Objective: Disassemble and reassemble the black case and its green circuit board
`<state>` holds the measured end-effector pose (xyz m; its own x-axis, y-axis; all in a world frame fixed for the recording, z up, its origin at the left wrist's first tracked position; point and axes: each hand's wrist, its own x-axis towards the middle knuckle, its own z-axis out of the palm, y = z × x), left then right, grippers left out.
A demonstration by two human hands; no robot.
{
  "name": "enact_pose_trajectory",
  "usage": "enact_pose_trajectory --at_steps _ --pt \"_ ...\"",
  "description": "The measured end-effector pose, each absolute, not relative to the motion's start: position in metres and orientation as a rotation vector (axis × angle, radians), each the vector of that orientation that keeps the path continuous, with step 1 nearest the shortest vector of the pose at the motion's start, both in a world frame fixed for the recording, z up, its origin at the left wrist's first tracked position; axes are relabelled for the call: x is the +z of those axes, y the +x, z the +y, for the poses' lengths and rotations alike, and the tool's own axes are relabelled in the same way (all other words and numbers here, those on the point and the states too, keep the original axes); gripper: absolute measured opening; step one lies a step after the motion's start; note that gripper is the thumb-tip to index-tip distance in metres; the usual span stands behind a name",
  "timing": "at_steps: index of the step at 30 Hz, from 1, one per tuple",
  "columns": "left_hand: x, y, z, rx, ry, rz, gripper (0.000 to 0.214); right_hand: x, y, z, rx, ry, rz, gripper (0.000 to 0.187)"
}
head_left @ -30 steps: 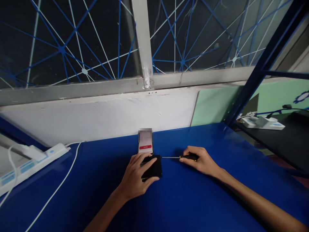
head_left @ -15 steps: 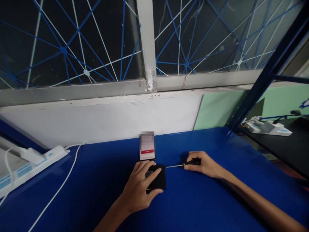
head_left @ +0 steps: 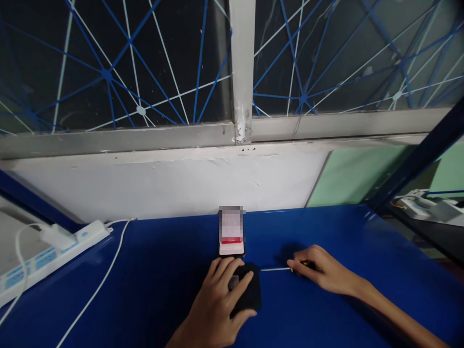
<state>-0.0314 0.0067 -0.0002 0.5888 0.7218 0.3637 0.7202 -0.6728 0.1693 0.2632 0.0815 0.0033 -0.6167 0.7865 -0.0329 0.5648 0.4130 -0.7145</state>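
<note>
A flat black box-like object (head_left: 253, 290) lies on the blue table; its exact kind cannot be made out. My left hand (head_left: 223, 299) grips it from the left, fingers over its top and thumb along the near edge. In my right hand (head_left: 315, 266) is a screwdriver (head_left: 275, 269), held by its dark handle with a little yellow at the front. The shaft points left, its tip at the right side of the black object; whether it touches cannot be told. Just behind the left hand stands a phone (head_left: 232, 247) with a lit screen, partly blurred.
On the left a white power strip (head_left: 90, 234) with a plugged-in adapter lies on the blue table (head_left: 174, 241), its white cable (head_left: 105, 278) running toward the front. A wall and window are behind. Blue posts (head_left: 420, 159) flank the table, and another strip sits at far right.
My right hand has rolled over around the screwdriver, covering more of its handle. The screwdriver tip stays by the black object. My left hand keeps its grip; the whole view has shifted slightly.
</note>
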Motion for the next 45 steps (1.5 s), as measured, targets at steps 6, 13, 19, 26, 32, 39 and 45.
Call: enact_pose_trajectory --at_steps 6,13,19,26,32,39,45 --pt "-0.001 -0.031 0.008 0.641 2.824 1.292 0.061 -0.006 0.264 0.08 0.94 -1.248 -2.359 0.039" --pt "-0.004 -0.031 0.008 0.614 2.845 1.301 0.065 -0.012 0.267 0.084 1.054 -1.282 -2.302 0.033" --pt "-0.007 -0.034 0.009 0.6 2.856 1.304 0.064 -0.007 0.265 0.084 1.016 -1.27 -2.317 0.035" --pt "-0.005 -0.034 0.007 0.605 2.817 1.315 0.062 0.004 0.259 0.073 0.865 -1.218 -2.367 0.029" --pt "-0.004 -0.033 0.008 0.631 2.813 1.303 0.059 0.012 0.261 0.071 0.77 -1.171 -2.421 0.024" --pt "0.001 -0.03 0.01 0.66 2.817 1.303 0.054 0.006 0.265 0.077 0.635 -1.21 -2.473 0.03" --pt "0.003 -0.028 0.009 0.666 2.824 1.29 0.05 0.003 0.261 0.073 0.63 -1.257 -2.457 0.025"
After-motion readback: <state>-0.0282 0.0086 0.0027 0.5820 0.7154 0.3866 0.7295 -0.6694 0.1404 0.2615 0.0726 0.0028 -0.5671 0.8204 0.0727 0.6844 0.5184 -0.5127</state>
